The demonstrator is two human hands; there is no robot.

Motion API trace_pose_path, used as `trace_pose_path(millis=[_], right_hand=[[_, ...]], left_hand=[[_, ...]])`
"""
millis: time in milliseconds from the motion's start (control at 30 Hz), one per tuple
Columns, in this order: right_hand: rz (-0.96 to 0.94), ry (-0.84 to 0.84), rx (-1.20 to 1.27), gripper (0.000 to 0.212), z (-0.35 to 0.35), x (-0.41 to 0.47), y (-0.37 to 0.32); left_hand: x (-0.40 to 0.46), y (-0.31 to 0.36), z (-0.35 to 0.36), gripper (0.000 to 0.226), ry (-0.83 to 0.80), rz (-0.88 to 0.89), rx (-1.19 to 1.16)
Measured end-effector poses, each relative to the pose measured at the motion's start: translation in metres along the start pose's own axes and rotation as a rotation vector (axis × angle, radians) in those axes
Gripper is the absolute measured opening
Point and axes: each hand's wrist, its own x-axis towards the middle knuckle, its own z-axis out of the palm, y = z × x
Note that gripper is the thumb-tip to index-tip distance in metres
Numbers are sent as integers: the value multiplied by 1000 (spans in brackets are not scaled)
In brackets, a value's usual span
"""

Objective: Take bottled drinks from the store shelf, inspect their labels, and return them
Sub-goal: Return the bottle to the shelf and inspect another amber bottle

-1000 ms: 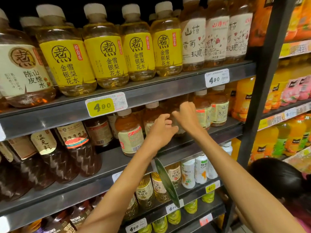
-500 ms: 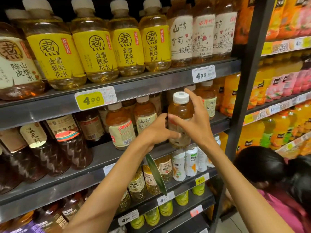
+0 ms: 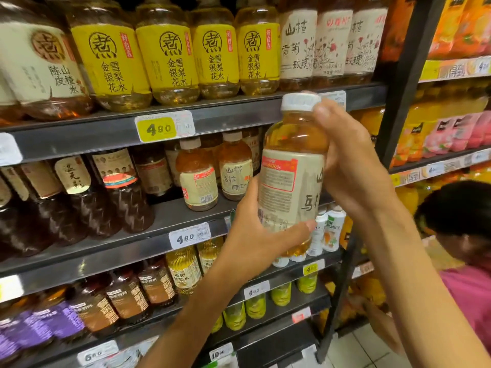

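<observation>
An amber drink bottle [image 3: 289, 179] with a white cap and a cream label is held upright in front of the shelves. My left hand [image 3: 255, 235] grips its lower part, thumb across the front near the base. My right hand [image 3: 350, 166] wraps the upper right side, fingertips near the cap. The label's red-bordered text panel faces me. Two like bottles [image 3: 198, 179] stand on the second shelf [image 3: 186, 213] behind, with a gap beside them.
Yellow-labelled bottles [image 3: 170, 59] line the top shelf, dark bottles [image 3: 117, 192] the second shelf's left. A black upright post [image 3: 396, 102] divides this rack from orange juice shelves [image 3: 451, 128]. A person in pink [image 3: 467, 248] crouches at lower right.
The bottle came off the second shelf toward me and now fills more of the view. Both hands shifted from reaching into the shelf to holding it up close; the camera moved nearer.
</observation>
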Motion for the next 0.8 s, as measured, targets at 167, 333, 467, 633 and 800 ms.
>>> trace_pose_path(millis=[167, 333, 467, 633, 800], right_hand=[[244, -209, 275, 42, 12, 5, 0], [275, -150, 203, 27, 20, 3, 7], [265, 24, 62, 32, 20, 2, 10], [307, -96, 22, 38, 11, 2, 9], [399, -227, 413, 45, 5, -5, 24]], left_hand=[[-24, -4, -5, 53, -168, -122, -134], [-40, -13, -6, 52, -134, -181, -286], [-45, -15, -5, 50, -31, -172, -266], [-46, -18, -1, 63, 14, -253, -353], [-48, -29, 7, 91, -146, -360, -729]])
